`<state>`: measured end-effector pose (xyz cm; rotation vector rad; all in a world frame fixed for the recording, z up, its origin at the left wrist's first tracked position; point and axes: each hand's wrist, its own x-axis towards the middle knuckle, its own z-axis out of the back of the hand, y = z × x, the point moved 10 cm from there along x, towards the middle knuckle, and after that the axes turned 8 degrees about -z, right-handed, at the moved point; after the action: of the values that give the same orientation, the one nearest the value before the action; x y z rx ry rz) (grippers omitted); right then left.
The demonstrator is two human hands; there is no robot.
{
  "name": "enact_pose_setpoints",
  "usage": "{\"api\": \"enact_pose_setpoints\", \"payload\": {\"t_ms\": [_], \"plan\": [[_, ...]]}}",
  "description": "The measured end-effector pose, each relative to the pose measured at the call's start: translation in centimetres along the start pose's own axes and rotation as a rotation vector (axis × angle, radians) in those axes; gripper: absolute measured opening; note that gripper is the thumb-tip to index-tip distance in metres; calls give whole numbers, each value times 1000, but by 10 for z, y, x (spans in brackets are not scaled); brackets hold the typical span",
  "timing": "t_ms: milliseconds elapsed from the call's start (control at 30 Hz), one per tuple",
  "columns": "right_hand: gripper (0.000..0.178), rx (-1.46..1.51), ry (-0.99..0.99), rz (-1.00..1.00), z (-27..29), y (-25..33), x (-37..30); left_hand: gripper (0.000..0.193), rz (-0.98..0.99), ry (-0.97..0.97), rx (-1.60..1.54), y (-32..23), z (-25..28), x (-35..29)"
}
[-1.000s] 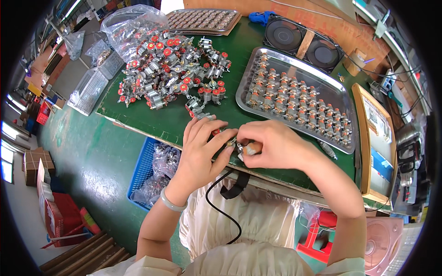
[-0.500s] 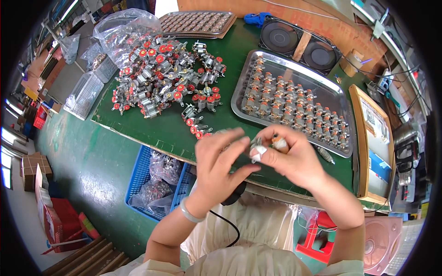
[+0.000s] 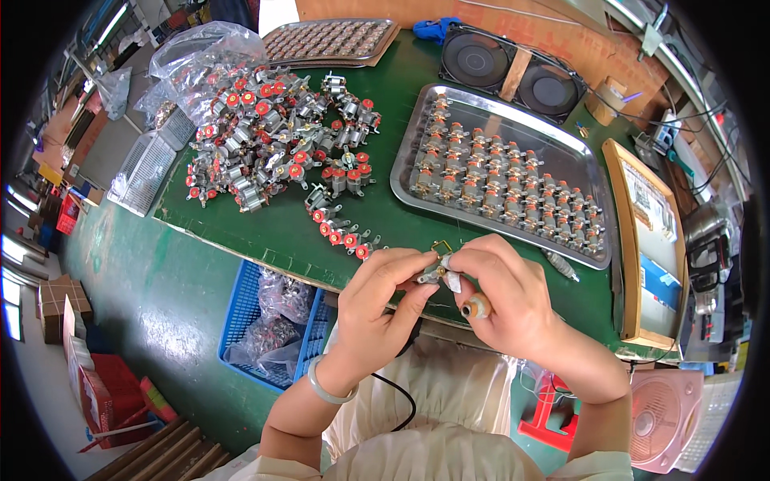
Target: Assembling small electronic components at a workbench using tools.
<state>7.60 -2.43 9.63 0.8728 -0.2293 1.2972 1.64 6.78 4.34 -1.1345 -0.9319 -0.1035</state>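
Observation:
My left hand [image 3: 383, 301] pinches a small metal motor-like part [image 3: 431, 275] above the table's front edge. A thin brass-coloured frame [image 3: 441, 248] stands up at its far end. My right hand [image 3: 509, 301] meets it from the other side, its thumb and fingertips on the same part. White tape wraps the right thumb [image 3: 453, 282]. In the right palm sits a tan, wooden-looking handle [image 3: 476, 306]; the rest of that tool is hidden by the hand. Left of my hands a short row of red-capped metal parts [image 3: 337, 234] lies on the green table [image 3: 385, 210].
A large heap of red-capped parts [image 3: 265, 136] covers the table's left. A steel tray [image 3: 553, 144] holds rows of parts; another filled tray [image 3: 329, 40] lies behind. Black round fans [image 3: 477, 60], a wood-framed panel [image 3: 648, 264] and blue baskets [image 3: 241, 321] surround the workplace.
My hands have come together on the small part, and the brass-coloured frame now shows. The handle in my right hand has swung down toward me. The view has shifted slightly.

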Motion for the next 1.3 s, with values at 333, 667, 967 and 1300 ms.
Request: {"api": "enact_pose_setpoints", "payload": {"t_ms": [333, 667, 967, 1300], "plan": [[11, 564, 194, -652, -19, -48, -21, 30, -302, -114, 397, -30, -4, -3], [39, 4, 172, -248, 5, -67, -10, 30, 368, -202, -382, 19, 9, -14], [55, -252, 251, -61, -6, -49, -12, 16, 495, -198, -545, 29, -5, -22], [46, 1064, 305, -995, -21, -80, -50, 15, 400, -56, -500, 21, -34, -11]]}}
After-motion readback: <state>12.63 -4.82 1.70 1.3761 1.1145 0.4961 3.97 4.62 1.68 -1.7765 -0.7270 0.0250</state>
